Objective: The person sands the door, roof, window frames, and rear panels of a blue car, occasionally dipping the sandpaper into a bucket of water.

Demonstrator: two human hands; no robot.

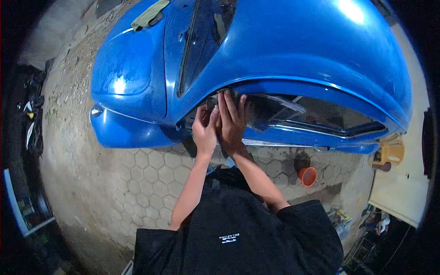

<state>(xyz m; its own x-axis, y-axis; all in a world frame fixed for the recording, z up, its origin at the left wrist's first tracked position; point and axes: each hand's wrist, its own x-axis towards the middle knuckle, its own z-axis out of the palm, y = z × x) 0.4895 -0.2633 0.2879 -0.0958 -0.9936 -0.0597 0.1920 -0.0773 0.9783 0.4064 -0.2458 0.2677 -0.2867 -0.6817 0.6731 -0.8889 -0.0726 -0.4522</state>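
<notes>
A shiny blue car [293, 50] fills the upper part of the head view, seen from the side. Both my hands are raised to the front corner of its side window [316, 112], where the dark glass meets the blue frame. My left hand [205, 130] is curled around a small dark part at that corner, likely the mirror mount; what it grips is mostly hidden. My right hand [233, 120] lies flat beside it, fingers together and pointing up against the same spot. My arms rise from a black shirt [238, 233].
Hexagonal paving stones [146, 183] cover the ground beneath the car. An orange bucket [308, 176] stands on the paving right of my arms, a yellow plastic stool [389, 152] farther right. A cloth [149, 16] lies on the car's hood. Clutter sits at lower right.
</notes>
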